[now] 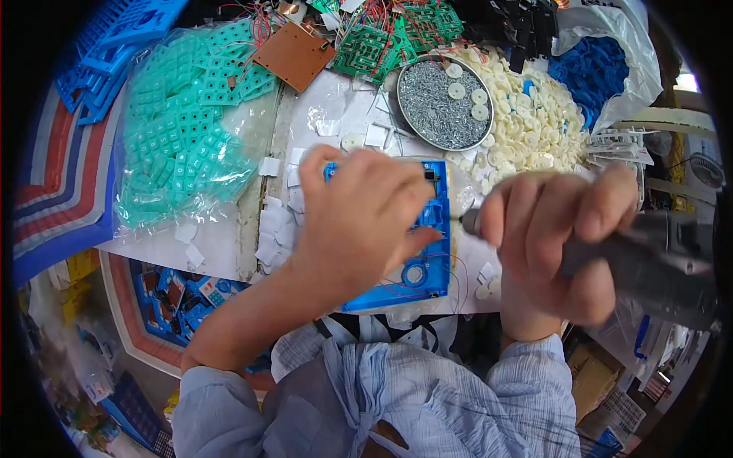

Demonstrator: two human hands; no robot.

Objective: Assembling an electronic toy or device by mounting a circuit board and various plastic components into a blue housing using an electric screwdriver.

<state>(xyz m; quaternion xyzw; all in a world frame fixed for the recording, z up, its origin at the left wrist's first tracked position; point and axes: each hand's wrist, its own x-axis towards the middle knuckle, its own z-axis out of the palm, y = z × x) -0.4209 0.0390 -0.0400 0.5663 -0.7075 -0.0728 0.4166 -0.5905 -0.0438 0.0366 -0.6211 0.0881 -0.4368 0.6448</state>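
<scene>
My left hand (365, 210) is bent over a blue plastic casing (435, 278) in front of me. Its fingers curl down onto the casing, with the thumb on the right side; the fingertips are partly hidden. Thin red wires and a round opening show in the casing's near part. In my right hand (546, 237) is a dark grey power screwdriver (649, 267), fingers wrapped round its body. The tool lies nearly level, its narrow tip pointing left at the casing's right edge. Whether the tip touches anything I cannot tell.
A round metal bowl of screws (439, 107) stands beyond the casing, beside a heap of cream plastic discs (534, 114). A clear bag of green keypads (183, 130) lies left. Green circuit boards (366, 49) are at the back, blue parts (592, 72) at back right.
</scene>
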